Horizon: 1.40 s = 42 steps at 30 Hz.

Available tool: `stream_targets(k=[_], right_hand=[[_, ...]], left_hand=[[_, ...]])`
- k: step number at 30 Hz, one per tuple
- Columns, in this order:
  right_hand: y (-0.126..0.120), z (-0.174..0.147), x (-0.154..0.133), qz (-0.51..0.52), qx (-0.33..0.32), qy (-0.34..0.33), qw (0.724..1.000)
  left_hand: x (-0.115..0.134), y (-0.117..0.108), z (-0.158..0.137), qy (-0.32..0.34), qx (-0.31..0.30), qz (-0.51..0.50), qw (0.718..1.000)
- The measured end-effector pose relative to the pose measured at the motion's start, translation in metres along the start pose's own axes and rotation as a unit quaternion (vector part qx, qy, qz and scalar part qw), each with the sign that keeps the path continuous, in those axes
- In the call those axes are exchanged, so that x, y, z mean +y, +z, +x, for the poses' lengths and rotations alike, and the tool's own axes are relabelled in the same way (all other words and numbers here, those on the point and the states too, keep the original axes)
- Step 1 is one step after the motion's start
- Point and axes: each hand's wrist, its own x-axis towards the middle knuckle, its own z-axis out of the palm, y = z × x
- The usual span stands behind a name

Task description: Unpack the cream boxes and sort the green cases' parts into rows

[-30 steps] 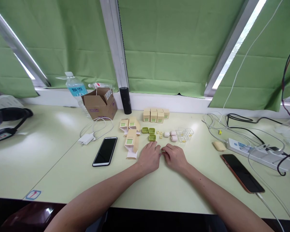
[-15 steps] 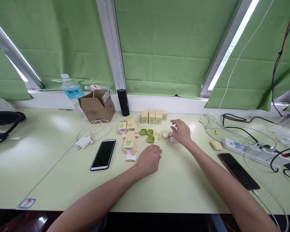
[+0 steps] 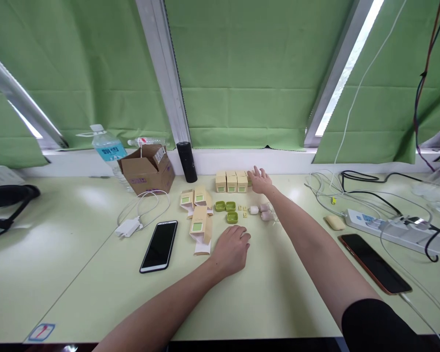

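Note:
My right hand (image 3: 261,181) reaches to the right end of a row of small beige boxes (image 3: 231,184). Its fingers are apart and partly cover the last box; whether they touch it I cannot tell. Resting on the table, my left hand (image 3: 230,250) holds nothing, its fingers loosely bent. Beyond it lie several small green square trays (image 3: 232,218), tiny yellow pieces (image 3: 245,214), a white cylinder-like piece (image 3: 254,210) and pale pinkish pieces (image 3: 266,215). To their left are opened boxes (image 3: 198,224) with flaps spread out.
Left of the opened boxes lie a phone (image 3: 159,246) and a white charger (image 3: 128,227) with cable. A cardboard box (image 3: 146,176), water bottle (image 3: 109,147) and black cylinder (image 3: 187,162) stand behind. On the right are a power strip (image 3: 385,231), cables and another phone (image 3: 374,263).
My right hand has moved away from the pale pieces, forward and slightly left to the row of boxes. My left hand stays on the table. The view has shifted slightly.

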Motion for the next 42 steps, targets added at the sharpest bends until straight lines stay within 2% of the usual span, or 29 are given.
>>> stream_targets(k=[5, 10, 14, 15, 17, 19, 21, 25, 26, 28, 30, 32, 36, 39, 42], right_hand=[[-0.007, 0.0, 0.002, -0.007, -0.006, -0.011, 1.0], [-0.024, -0.011, 0.0, 0.018, 0.019, 0.032, 0.999], [-0.045, -0.038, 0.003, 0.054, 0.067, 0.041, 0.995], [-0.051, -0.051, 0.004, 0.072, 0.079, 0.032, 0.994], [-0.062, -0.083, 0.004, 0.195, 0.106, -0.052, 0.974], [-0.071, -0.122, 0.0, 0.285, 0.068, -0.146, 0.945], [-0.077, -0.16, -0.008, 0.34, -0.001, -0.208, 0.917], [-0.076, -0.208, -0.025, 0.383, -0.103, -0.272, 0.877], [-0.072, -0.212, -0.027, 0.392, -0.1, -0.274, 0.873], [-0.064, -0.214, -0.03, 0.409, -0.04, -0.254, 0.876], [-0.054, -0.212, -0.03, 0.419, 0.048, -0.214, 0.881], [-0.046, -0.212, -0.032, 0.425, 0.097, -0.181, 0.882], [-0.036, -0.224, -0.042, 0.448, 0.081, -0.133, 0.88], [-0.031, -0.236, -0.053, 0.466, 0.057, -0.12, 0.875], [-0.03, -0.245, -0.06, 0.457, 0.055, -0.139, 0.877]], left_hand=[[0.001, 0.001, 0.001, 0.008, 0.013, 0.01, 1.0], [-0.002, 0.003, 0.0, 0.014, 0.031, -0.005, 0.999], [-0.007, -0.002, 0.002, 0.006, 0.094, -0.048, 0.994], [-0.009, -0.006, 0.003, -0.005, 0.121, -0.062, 0.991], [-0.013, -0.016, 0.006, -0.046, 0.177, -0.095, 0.979], [-0.017, -0.029, 0.009, -0.09, 0.198, -0.146, 0.965], [-0.02, -0.041, 0.011, -0.108, 0.155, -0.213, 0.959], [-0.018, -0.048, 0.009, -0.071, -0.039, -0.297, 0.951], [-0.017, -0.046, 0.007, -0.071, -0.068, -0.298, 0.949], [-0.013, -0.04, 0.004, -0.097, -0.088, -0.291, 0.948], [-0.01, -0.033, -0.001, -0.137, -0.082, -0.296, 0.942], [-0.009, -0.027, -0.006, -0.167, -0.066, -0.316, 0.932], [-0.007, -0.021, -0.016, -0.186, 0.025, -0.318, 0.93], [-0.004, -0.02, -0.018, -0.123, 0.087, -0.265, 0.952], [-0.001, -0.019, -0.019, -0.056, 0.124, -0.197, 0.971]])
